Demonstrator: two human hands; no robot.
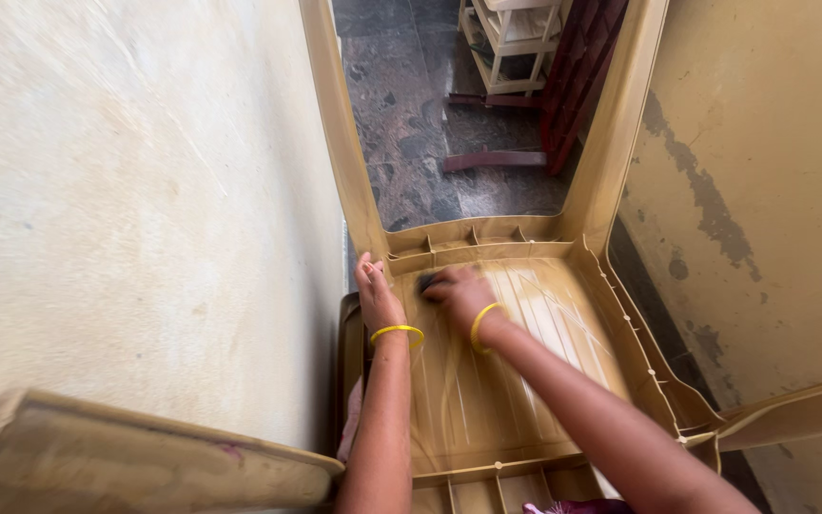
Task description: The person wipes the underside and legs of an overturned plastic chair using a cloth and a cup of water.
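1. Scrubbing the underside of an upturned beige plastic chair (516, 381), I'd judge: right hand (460, 293) presses a small dark pad or cloth (427, 282) onto the ribbed seat panel, near the far edge by the chair's legs.
2. Right fingers curled down around the pad, holding it. Left hand (375, 290) grips the chair's left rim w/ fingers bent over the edge, steadying it.
3. Next move prob. calls for firm downward pressure along the ribs while the left hand keeps the frame from sliding.
4. Hard to tell: pad mostly hidden under fingers & blurred, so its kind is unclear. Chair's near end & legs cut off by frame edges.
5. Yellow bangles (397, 332) on both wrists.
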